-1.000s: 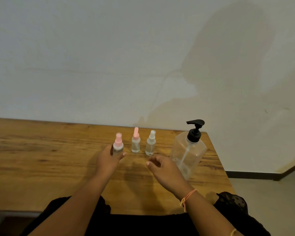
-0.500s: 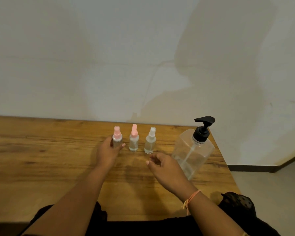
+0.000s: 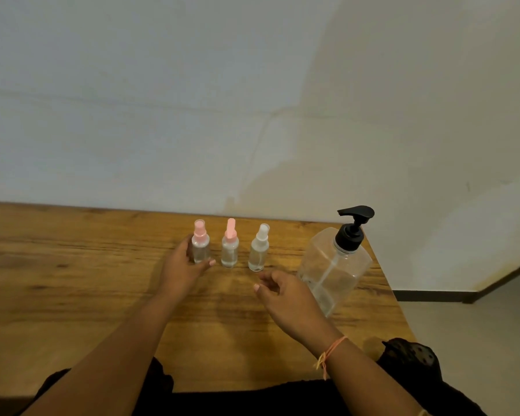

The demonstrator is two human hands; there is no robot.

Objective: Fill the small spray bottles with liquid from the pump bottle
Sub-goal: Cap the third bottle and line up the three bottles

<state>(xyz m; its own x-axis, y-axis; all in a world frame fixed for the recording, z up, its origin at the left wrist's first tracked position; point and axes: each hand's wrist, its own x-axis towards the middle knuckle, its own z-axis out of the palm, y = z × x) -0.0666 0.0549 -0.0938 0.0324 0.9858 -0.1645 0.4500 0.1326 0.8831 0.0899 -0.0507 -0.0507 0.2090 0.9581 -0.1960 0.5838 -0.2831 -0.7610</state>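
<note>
Gripping the leftmost pink-capped clear spray bottle (image 3: 200, 246) with left hand (image 3: 183, 269) on wooden table (image 3: 57, 280); right hand (image 3: 285, 292) empty, loosely curled, beside clear black-topped pump bottle (image 3: 336, 265).

Bare forearms, orange thread bracelet (image 3: 330, 352) on right wrist, black clothing (image 3: 412, 358) below.

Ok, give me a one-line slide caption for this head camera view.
Left hand grips the leftmost of three spray bottles on a wooden table; right hand hovers empty beside the pump bottle.
</note>
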